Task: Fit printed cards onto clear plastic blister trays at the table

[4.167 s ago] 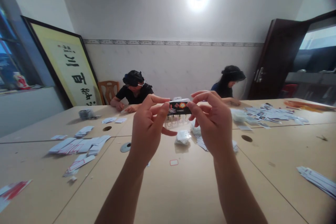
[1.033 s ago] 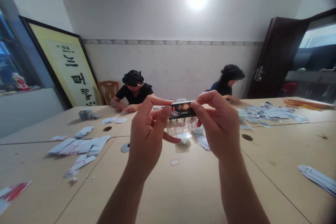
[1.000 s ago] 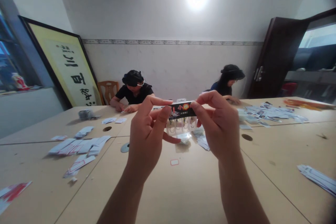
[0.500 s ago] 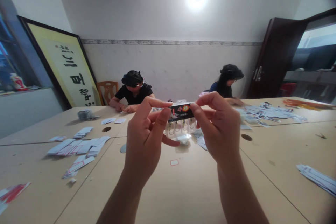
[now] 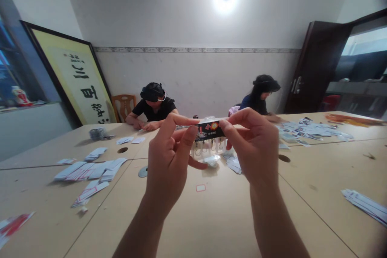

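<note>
Between my two hands I hold up a small clear plastic box of fish hooks [image 5: 209, 148], with several hooks showing through its lower part. A black label [image 5: 208, 130] with white print and an orange burst covers its upper part. My left hand [image 5: 171, 149] pinches the box's left end between thumb and fingers. At the right end, my right hand [image 5: 255, 147] grips with its thumb on the label's corner and the fingers behind. Below the box, clear plastic packaging [image 5: 212, 162] lies on the table, partly hidden.
The wooden table [image 5: 217, 217] carries white cards [image 5: 87, 170] at left, a pile of cards [image 5: 314, 131] at far right and a card stack [image 5: 364, 205] at the right edge. Two people sit across, one in a black shirt [image 5: 155, 109], one in dark blue [image 5: 255, 98].
Both hands keep their grip on the hook box. The box has tilted slightly, so its label and top edge show more clearly, and my right hand has shifted a little rightward.
</note>
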### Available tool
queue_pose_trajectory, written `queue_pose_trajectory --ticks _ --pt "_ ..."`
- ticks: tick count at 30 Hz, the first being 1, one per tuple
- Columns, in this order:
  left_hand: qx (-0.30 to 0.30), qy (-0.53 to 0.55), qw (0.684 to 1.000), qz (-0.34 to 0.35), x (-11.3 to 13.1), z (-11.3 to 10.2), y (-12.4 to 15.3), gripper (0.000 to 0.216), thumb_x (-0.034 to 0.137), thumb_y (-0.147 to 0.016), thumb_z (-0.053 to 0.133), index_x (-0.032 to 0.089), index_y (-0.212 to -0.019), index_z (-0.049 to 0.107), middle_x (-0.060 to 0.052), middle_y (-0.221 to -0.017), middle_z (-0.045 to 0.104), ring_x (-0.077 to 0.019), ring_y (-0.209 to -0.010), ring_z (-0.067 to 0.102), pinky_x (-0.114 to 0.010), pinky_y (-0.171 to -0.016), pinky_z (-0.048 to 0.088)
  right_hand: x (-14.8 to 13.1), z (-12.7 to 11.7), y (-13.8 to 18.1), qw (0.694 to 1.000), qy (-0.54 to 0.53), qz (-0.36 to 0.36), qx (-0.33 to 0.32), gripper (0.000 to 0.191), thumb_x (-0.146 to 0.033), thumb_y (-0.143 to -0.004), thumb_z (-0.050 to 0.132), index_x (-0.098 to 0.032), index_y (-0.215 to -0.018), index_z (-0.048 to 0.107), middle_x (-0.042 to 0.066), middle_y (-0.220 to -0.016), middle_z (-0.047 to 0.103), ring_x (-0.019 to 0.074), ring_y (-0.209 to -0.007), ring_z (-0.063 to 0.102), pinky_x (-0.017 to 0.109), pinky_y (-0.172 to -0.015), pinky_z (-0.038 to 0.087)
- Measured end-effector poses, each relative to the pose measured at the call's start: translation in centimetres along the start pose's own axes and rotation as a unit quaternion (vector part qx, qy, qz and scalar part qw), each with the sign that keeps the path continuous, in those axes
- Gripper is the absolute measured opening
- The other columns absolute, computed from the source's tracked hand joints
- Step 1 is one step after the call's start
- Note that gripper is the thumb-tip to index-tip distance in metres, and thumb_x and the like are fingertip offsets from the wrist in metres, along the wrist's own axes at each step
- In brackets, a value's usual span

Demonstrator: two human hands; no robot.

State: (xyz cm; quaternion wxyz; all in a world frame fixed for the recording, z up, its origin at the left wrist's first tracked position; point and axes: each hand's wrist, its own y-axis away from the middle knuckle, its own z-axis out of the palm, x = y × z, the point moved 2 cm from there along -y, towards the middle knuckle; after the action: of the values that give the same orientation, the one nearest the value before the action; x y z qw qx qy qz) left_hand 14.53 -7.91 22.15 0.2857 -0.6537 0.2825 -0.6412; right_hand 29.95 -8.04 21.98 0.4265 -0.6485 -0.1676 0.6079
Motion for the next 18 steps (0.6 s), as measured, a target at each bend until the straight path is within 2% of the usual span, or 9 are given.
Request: queue_pose_trajectory --ticks 5,11,15,18 --pt "-0.015 0.026 0.999 -0.018 -0.3 -0.4 -0.3 0.022 0.041 -0.092 0.069 0.02 -0.095 0.062 0.001 -0.071 0.068 -0.0142 -0.057 0.069 -0.021 -0.036 0.059 0.6 -0.4 -0.7 0.992 -0.112 0.052 -0.038 0.034 -0.029 -0.079 0.08 -0.023 -0.078 0.046 -0.005 -0.068 0.07 0.0089 -0.044 0.059 0.02 -0.039 0.046" --pt "-0.04 0.084 0.994 -0.051 -0.8 -0.9 -0.7 0.025 0.043 -0.091 0.07 0.022 -0.098 0.061 0.003 -0.069 0.068 -0.0125 -0.046 0.065 -0.026 -0.034 0.06 1.7 -1.0 -1.8 0.968 -0.199 0.076 -0.135 0.026 -0.034 -0.079 0.082 -0.021 -0.09 0.063 -0.004 -0.067 0.07 0.01 -0.047 0.063 0.019 -0.038 0.05" --pt "-0.046 0.106 0.991 -0.068 -0.9 -0.9 -0.8 0.027 0.043 -0.09 0.071 0.021 -0.099 0.06 0.001 -0.078 0.072 -0.0144 -0.051 0.069 -0.028 -0.036 0.062 1.8 -0.8 -1.8 0.967 -0.206 0.07 -0.132 0.022 -0.04 -0.085 0.076 -0.02 -0.087 0.067 -0.003 -0.069 0.07 0.0097 -0.048 0.064 0.018 -0.038 0.051" --pt "-0.056 0.108 0.99 -0.074 -0.9 -1.0 -0.9 0.029 0.046 -0.09 0.07 0.02 -0.098 0.06 -0.001 -0.083 0.073 -0.0155 -0.054 0.071 -0.027 -0.036 0.062 1.3 -0.4 -1.5 0.978 -0.171 0.063 -0.104 0.023 -0.038 -0.08 0.082 -0.019 -0.083 0.068 -0.003 -0.066 0.07 0.0076 -0.045 0.059 0.017 -0.036 0.048"
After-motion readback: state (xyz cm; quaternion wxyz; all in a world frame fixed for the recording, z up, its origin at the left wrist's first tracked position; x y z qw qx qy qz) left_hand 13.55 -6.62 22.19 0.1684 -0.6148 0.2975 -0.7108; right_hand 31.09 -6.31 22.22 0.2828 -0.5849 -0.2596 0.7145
